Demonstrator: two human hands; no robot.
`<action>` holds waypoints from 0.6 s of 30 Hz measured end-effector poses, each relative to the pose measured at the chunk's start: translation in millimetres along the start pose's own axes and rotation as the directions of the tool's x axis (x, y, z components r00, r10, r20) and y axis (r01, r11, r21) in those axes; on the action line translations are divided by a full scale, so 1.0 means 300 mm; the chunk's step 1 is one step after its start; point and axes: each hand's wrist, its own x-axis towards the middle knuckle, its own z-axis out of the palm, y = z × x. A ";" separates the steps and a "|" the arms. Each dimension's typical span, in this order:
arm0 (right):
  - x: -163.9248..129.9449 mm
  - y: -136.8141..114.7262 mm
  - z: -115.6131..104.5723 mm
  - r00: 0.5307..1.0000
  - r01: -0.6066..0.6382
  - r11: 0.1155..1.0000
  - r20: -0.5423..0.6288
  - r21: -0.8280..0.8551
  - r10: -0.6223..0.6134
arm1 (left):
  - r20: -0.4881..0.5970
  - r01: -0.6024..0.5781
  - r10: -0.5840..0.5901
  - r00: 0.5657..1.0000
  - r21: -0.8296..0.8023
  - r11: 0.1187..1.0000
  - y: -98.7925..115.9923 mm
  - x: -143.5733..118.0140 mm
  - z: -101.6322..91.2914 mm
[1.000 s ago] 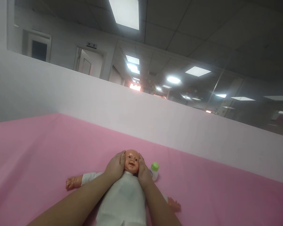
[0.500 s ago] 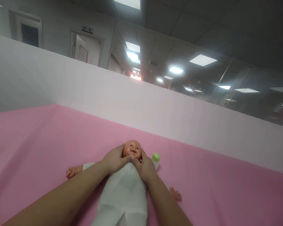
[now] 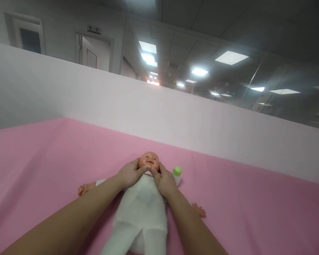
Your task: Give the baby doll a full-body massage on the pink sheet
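Observation:
A baby doll [image 3: 142, 205] in white clothes lies on its back on a pink sheet [image 3: 48, 170], head away from me and arms spread to both sides. My left hand [image 3: 130, 173] cups the left side of its head and neck, the thumb at the chin. On the other side my right hand [image 3: 166, 180] does the same, its thumb also near the chin. The fingers of both hands are partly hidden behind the doll's head. Just right of my right hand is a small white bottle with a green cap [image 3: 177, 173], partly covered by that hand.
A white panel [image 3: 159, 109] rises behind the pink sheet and runs across the view. Beyond it are an open door [image 3: 93, 55], another door with a dark pane [image 3: 30, 40] and lit ceiling panels [image 3: 231, 57].
The thumbs have moved apart under the doll's chin, baring its neck. The view has shifted slightly, so more of the doll's legs shows. Both hands stay at the head.

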 end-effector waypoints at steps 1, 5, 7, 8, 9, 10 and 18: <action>0.000 0.001 -0.002 1.000 0.008 1.000 0.003 -0.004 -0.008 | 0.003 0.012 -0.012 1.000 -0.012 1.000 -0.003 0.000 -0.001; 0.005 0.005 -0.009 0.999 0.038 0.999 0.003 0.017 -0.038 | 0.011 0.024 -0.024 1.000 -0.060 0.998 -0.023 0.005 -0.006; 0.008 0.010 -0.008 0.999 0.045 0.998 0.002 0.035 -0.046 | 0.012 0.019 -0.018 1.000 -0.077 0.997 -0.031 0.009 -0.007; 0.009 0.014 -0.007 0.999 0.046 0.998 -0.001 0.045 -0.046 | 0.015 0.017 -0.015 1.000 -0.085 0.996 -0.034 0.012 -0.007; 0.010 0.018 -0.005 0.999 0.045 0.997 -0.004 0.055 -0.045 | 0.020 0.017 -0.016 1.000 -0.095 0.995 -0.037 0.015 -0.007; 0.010 0.023 -0.003 0.999 0.042 0.997 -0.008 0.063 -0.041 | 0.025 0.020 -0.018 1.000 -0.105 0.994 -0.039 0.017 -0.007; 0.004 0.006 0.002 1.000 0.000 0.998 0.001 0.059 0.000 | 0.034 0.052 -0.048 0.998 -0.116 0.992 -0.028 0.011 -0.003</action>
